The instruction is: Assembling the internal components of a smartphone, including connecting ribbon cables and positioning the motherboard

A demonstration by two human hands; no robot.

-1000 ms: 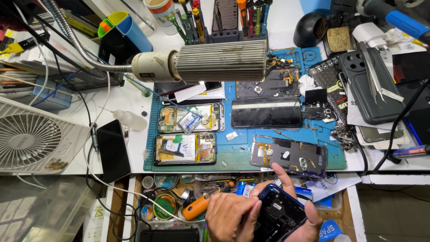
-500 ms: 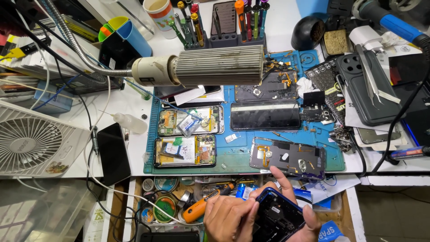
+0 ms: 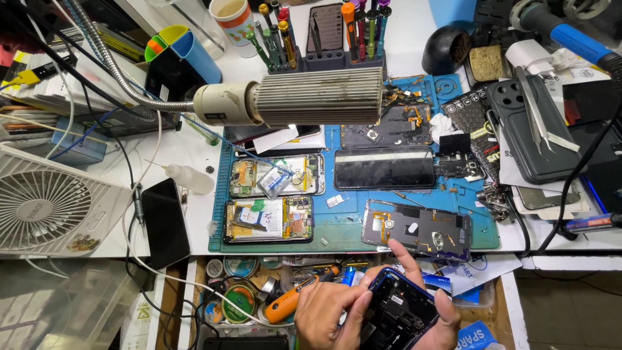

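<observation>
Repair desk (image 3: 181, 139) seen from above, with a blue work mat (image 3: 350, 230) carrying several opened phones. At the near edge, over an open drawer (image 3: 246, 304) of tins and tools, both hands hold an opened phone body (image 3: 398, 314), blue-rimmed, its dark interior facing up. It is probably light and rigid but fragile inside, with a smooth frame that may slip; best gripped by the rim, clear of the exposed parts. Left hand (image 3: 327, 317): curled closed along the body's left edge, fingers bent inward over it. Right hand (image 3: 434, 311): cupped beneath and around the right side, index finger extended toward the mat.
</observation>
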